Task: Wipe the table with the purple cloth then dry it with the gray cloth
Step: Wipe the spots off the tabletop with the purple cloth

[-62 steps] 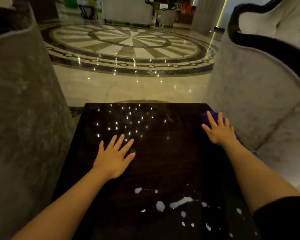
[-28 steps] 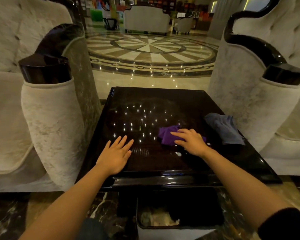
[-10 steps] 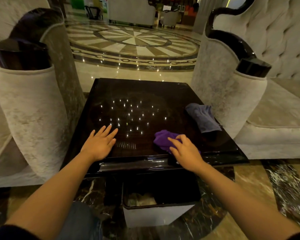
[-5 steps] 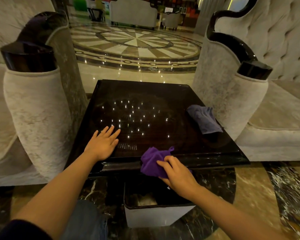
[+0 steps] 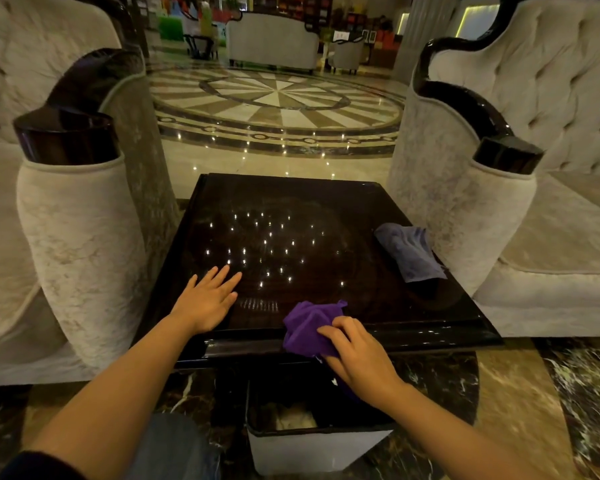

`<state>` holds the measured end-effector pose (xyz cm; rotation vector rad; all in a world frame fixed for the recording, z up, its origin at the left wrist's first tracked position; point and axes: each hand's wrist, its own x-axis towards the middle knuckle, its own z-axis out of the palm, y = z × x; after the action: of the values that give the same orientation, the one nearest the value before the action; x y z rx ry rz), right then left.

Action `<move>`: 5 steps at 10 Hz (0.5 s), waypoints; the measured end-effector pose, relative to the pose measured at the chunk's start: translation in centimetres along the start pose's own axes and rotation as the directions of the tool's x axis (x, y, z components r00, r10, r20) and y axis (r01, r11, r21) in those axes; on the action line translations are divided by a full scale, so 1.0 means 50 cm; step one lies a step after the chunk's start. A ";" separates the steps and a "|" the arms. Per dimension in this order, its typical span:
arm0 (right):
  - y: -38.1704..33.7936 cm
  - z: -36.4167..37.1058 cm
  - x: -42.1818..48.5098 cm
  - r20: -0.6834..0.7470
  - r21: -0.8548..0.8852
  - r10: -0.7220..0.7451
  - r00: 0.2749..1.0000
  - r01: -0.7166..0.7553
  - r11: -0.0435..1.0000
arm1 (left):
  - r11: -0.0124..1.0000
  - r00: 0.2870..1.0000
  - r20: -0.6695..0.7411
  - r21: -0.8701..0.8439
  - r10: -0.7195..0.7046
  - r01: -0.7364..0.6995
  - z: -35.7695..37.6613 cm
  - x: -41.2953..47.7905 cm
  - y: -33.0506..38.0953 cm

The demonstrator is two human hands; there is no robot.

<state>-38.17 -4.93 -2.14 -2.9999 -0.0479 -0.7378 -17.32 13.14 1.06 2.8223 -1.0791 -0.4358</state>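
Head view: purple cloth [image 5: 309, 329], bunched under the curled fingers of the right hand [image 5: 355, 355], has been dragged to the worktop's [image 5: 326, 202] near edge above a bin [image 5: 319, 445], suggesting wiping is nearly done; left hand [image 5: 208, 299] lies flat, fingers spread; gray cloth [image 5: 409, 251] waits at the right edge; no legible writing.

surface [image 5: 326, 202]: dark, glossy, square
right edge: gray cloth [image 5: 409, 252]
near edge: purple cloth [image 5: 307, 329], bunched
near-left: left hand [image 5: 208, 299], flat
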 end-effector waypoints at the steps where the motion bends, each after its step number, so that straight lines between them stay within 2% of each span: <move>1: 0.000 0.009 -0.004 0.054 -0.113 -0.019 0.998 0.025 0.993 | 1.000 1.000 -0.004 0.002 -0.002 0.002 0.003 0.000 -0.001; 2: 0.001 0.010 -0.005 0.079 -0.201 0.013 0.997 0.003 0.980 | 1.000 1.000 -0.009 0.003 -0.003 0.003 0.006 -0.001 -0.002; 5: -0.038 0.020 -0.008 0.037 -0.237 0.100 0.994 -0.089 0.967 | 1.000 1.000 -0.031 0.001 0.001 -0.001 0.007 -0.001 -0.001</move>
<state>-38.15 -2.98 -3.14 -3.2159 0.1938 -0.7070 -17.43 13.19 0.73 2.8196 -1.0746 -0.3906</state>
